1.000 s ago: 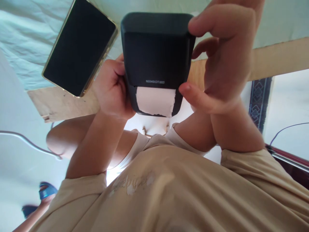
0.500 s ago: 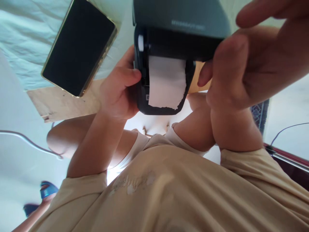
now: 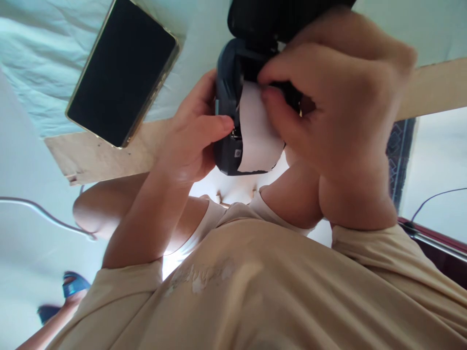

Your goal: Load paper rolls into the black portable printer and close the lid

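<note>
A dark portable receipt printer [image 3: 226, 156] is held up over my lap, its black lid [image 3: 253, 19] swung open at the top. My left hand [image 3: 191, 126] grips the printer by its left side, thumb resting on the inner edge of the body. From the open bay a strip of white paper [image 3: 255, 133] with a ragged torn end hangs over the front. My right hand [image 3: 339, 92] is closed in a pinch at the paper's upper edge, thumb and forefinger together there. That hand hides the right part of the printer and some of the lid.
To the left, a phone [image 3: 122, 73] in a clear case lies on a light green cloth [image 3: 32, 63] at the wooden edge [image 3: 109, 155]. A white cable [image 3: 40, 204] runs at far left. Another person's sandalled foot [image 3: 73, 289] shows at lower left.
The lid has swung further back, exposing the bay. My right hand has moved left from the printer's side onto the paper. The printer has shifted slightly right in my left hand.
</note>
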Motion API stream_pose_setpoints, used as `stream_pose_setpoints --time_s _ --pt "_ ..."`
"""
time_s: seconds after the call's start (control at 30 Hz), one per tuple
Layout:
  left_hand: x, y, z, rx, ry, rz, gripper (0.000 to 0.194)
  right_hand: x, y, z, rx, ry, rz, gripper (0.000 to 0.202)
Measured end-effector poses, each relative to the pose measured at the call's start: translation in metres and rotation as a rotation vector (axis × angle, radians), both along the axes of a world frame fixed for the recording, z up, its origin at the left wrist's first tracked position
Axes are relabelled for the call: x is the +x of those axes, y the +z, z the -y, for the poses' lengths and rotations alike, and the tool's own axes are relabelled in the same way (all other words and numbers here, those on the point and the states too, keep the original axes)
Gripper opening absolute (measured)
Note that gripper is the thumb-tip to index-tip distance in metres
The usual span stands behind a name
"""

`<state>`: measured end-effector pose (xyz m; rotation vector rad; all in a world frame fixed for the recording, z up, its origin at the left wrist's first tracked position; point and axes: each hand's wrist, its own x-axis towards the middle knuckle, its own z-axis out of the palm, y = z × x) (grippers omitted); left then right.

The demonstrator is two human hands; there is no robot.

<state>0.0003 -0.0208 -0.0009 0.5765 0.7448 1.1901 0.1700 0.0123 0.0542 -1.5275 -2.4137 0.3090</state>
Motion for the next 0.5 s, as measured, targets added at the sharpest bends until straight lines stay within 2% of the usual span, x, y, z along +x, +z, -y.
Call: stream_pose_setpoints --time_s 0.07,0.13,0.23,0.3,0.4,0.5 --pt "0.000 -0.002 0.001 0.012 0.001 0.005 0.039 -0.001 0.005 0.005 -0.063 -0.027 0.081 0.044" --pt "-0.001 -0.002 0.002 0.014 -0.005 0.008 0.038 0.000 0.009 0.007 -0.134 -0.030 0.120 0.040" --pt "-0.002 -0.002 0.002 0.008 -0.020 0.007 0.040 0.002 0.010 0.006 -0.145 0.005 0.168 0.030" --pt "-0.003 -0.002 0.002 0.009 -0.026 -0.002 0.038 0.002 0.009 0.004 -0.164 0.006 0.190 0.035" --pt "-0.003 -0.003 0.002 0.011 -0.041 -0.014 0.038 0.003 0.008 0.003 -0.202 -0.002 0.157 0.040" --pt "-0.004 -0.004 0.002 0.011 -0.051 -0.005 0.041 0.009 0.009 0.005 -0.173 0.048 0.032 0.040"
